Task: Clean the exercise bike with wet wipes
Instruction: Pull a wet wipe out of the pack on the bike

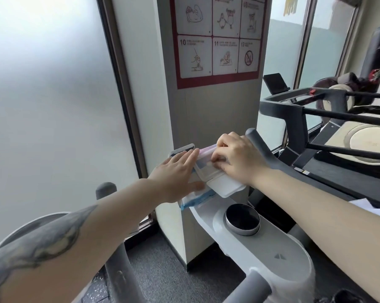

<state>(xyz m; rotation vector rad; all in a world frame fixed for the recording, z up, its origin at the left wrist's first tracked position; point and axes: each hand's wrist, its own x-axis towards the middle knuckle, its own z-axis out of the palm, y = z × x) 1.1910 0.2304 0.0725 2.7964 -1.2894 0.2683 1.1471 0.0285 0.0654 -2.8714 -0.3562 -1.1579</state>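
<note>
One pack of wet wipes (197, 189) rests on the front of the exercise bike (263, 243), just ahead of the bike's round black knob (242, 215), and everything else is placed against that pack. To its left stands one grey handlebar end (106, 190), well apart from the pack, with frosted glass behind it. The left hand (176, 173) lies on the pack's left side with fingers straight and together, the thumb along the pack's near edge, pressing it rather than curling around it. The pack itself is a soft blue and white pouch; its white flip lid (225, 185) is swung open toward the right. Whether a wipe is showing in the opening cannot be told, since fingers cover it. The right hand (239, 158) sits over the top right of the pack with fingers curled, pinching at the opening; what exactly is between the fingertips is hidden. Just behind the pack a small dark-screened console (182, 149) peeks out, and above that a red-bordered poster (217, 38) hangs on the pillar. Right of the pack rises a second grey handlebar end (259, 145), close by the right hand. Further right stands another black-framed exercise machine (316, 119).
</note>
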